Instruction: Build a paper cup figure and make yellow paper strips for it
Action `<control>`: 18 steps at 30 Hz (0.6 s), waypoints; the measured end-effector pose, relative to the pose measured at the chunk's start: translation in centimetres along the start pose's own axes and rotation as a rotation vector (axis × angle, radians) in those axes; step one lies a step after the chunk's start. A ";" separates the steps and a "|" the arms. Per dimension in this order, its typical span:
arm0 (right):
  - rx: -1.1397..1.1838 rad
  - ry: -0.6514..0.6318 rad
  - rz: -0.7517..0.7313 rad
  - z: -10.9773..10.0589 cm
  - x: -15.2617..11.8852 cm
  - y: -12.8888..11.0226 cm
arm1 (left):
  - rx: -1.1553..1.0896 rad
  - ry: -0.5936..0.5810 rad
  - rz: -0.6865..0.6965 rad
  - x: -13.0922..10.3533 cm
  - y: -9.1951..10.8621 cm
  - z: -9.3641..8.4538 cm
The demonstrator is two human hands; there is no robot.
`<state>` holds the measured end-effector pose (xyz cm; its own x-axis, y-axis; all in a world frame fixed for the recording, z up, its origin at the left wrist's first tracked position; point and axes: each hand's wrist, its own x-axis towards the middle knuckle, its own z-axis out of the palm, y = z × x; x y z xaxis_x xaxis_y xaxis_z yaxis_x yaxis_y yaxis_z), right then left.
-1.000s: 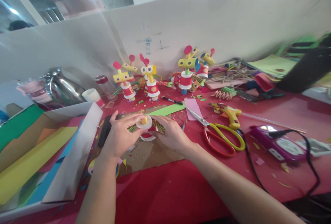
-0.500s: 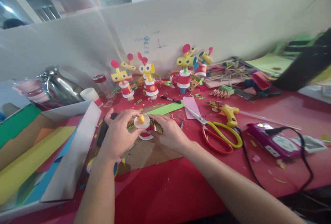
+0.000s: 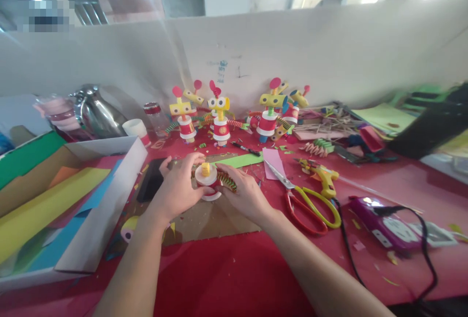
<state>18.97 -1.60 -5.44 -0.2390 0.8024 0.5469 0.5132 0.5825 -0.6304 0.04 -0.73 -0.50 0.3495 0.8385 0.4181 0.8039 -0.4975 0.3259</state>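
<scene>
Between my two hands stands a red-and-white paper cup figure (image 3: 206, 174), with a yellow folded-paper piece (image 3: 205, 168) on its white top and springy folded-paper arms (image 3: 227, 180) at its sides. My left hand (image 3: 183, 180) grips its left side, thumb at the front and fingers behind. From the right, my right hand (image 3: 244, 191) holds the cup, thumb near the front and fingers by the striped arm. Under it lies a piece of brown cardboard (image 3: 212, 222). A yellow paper tube with an eye (image 3: 128, 229) rests beside my left forearm.
Finished-looking cup figures (image 3: 221, 127) line the wall. Scissors (image 3: 307, 205), a yellow glue gun (image 3: 323, 178) and a purple power strip (image 3: 383, 224) with a black cord lie right. A box of coloured paper (image 3: 106, 209) stands left; a dark phone (image 3: 150, 180) lies near my left hand.
The view has tilted up and shifted left, so things sit differently in the picture. Both hands stay on the cup figure, whose top now faces slightly more forward.
</scene>
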 end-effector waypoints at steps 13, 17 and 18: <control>0.043 0.012 0.017 -2.3 0.2 -0.4 | 0.004 0.038 -0.057 -0.1 -0.6 0.7; 0.090 0.079 -0.016 -3.3 0.1 -0.9 | -0.016 0.034 -0.065 -0.2 -0.8 0.4; 0.105 0.111 -0.005 -3.4 0.0 -0.9 | -0.028 0.038 -0.067 -0.2 -0.9 0.1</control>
<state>21.27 -2.53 -2.98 -0.1457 0.7835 0.6040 0.4214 0.6016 -0.6786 -0.69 -0.44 -1.00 0.2768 0.8614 0.4259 0.8107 -0.4473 0.3778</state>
